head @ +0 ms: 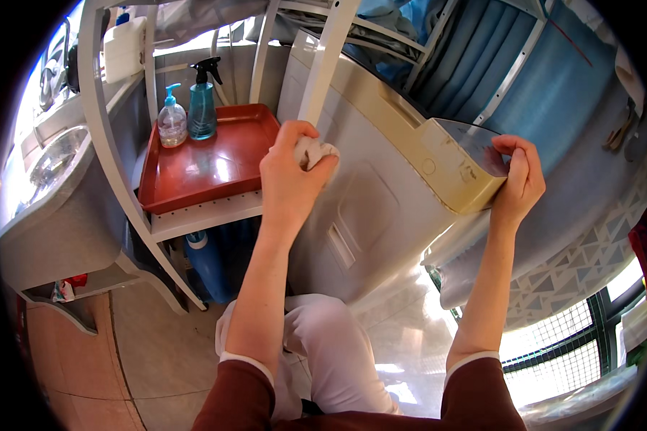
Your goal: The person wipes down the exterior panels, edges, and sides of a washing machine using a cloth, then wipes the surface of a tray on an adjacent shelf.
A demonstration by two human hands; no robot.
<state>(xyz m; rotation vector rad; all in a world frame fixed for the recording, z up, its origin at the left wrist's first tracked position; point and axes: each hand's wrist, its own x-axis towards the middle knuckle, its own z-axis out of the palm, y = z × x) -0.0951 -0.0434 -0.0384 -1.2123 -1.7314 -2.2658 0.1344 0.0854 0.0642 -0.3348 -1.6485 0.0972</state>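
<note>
A crumpled white cloth [315,153] is pinched between the thumb and fingers of my left hand [288,178]. That hand is raised in front of a white metal rack post and overlaps the right edge of a red-brown tray [210,161]. To its right stands a washing machine [366,215] with a yellowed top panel [458,172]. My right hand [519,180] is at the panel's near right corner, its fingers bent over the edge of a glossy lid [469,137]. Whether those fingers grip the corner or only rest there cannot be made out.
On the tray stand a clear pump bottle [172,118] and a teal spray bottle [202,110]. The white metal rack [207,218] holds the tray, with a blue bottle [207,264] below. A stone sink [59,215] is left; a blue fabric cover [550,97] hangs right.
</note>
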